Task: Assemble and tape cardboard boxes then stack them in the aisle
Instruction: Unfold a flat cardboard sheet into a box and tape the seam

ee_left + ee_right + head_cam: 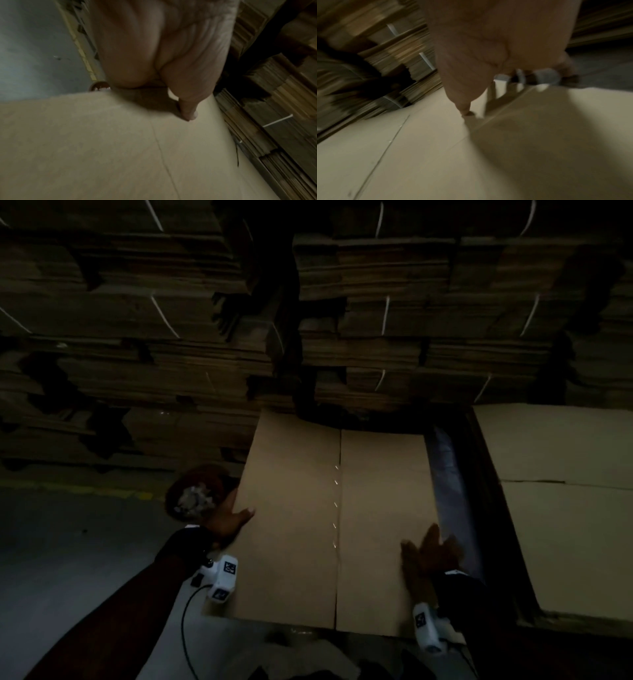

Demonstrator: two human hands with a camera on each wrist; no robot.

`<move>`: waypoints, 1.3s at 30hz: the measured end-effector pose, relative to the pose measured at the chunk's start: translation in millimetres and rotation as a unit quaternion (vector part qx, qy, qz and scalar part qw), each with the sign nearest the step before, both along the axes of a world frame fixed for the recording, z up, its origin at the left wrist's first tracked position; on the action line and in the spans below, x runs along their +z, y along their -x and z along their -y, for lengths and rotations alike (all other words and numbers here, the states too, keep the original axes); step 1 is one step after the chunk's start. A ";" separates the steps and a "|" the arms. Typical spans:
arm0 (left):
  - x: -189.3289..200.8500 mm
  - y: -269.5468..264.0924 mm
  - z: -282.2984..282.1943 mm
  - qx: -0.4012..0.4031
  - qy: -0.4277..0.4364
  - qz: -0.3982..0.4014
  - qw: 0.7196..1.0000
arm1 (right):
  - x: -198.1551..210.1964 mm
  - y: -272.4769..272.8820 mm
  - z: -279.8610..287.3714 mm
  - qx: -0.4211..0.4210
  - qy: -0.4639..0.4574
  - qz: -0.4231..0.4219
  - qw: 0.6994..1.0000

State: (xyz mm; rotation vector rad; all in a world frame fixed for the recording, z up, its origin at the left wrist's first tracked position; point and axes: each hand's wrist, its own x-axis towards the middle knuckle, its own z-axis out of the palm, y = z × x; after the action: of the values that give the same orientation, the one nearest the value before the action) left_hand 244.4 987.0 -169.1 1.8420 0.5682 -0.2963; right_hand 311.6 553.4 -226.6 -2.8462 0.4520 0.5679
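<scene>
Now | L hand point(228, 517) grips box point(294, 508) edge, thumb on top | R hand point(430, 554) flat, fingers spread | head-only: 2nd box point(561, 508)

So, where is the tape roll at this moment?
In the head view, the tape roll lies on the grey floor at the left edge of the cardboard box, just beyond the left hand.

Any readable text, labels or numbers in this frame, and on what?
None can be read.
Wrist camera markers: black-and-white square code patterns, no letters.
Box held by the left hand and right hand: plain cardboard, no print.
Second box: plain.
Bundled cardboard stacks: only white straps; too dark for any print.
</scene>
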 end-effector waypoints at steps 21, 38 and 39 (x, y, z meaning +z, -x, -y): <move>15.5 -17.8 -24.8 -0.018 0.059 0.049 0.997 | 94.8 27.2 6.3 -0.003 -0.444 0.144 0.884; 207.5 -112.9 137.4 -0.166 -0.072 0.236 0.955 | 174.9 75.7 181.1 -0.108 -0.547 0.337 0.758; 213.3 -119.5 154.2 -0.176 -0.078 0.238 0.952 | 176.9 81.5 191.8 -0.119 -0.544 0.350 0.753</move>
State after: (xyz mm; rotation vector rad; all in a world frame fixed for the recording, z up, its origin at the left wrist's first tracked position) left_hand 363.9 832.8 44.2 2.0727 -0.0765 -0.0328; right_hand 230.1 361.6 -49.7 -1.6163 0.2016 -0.2720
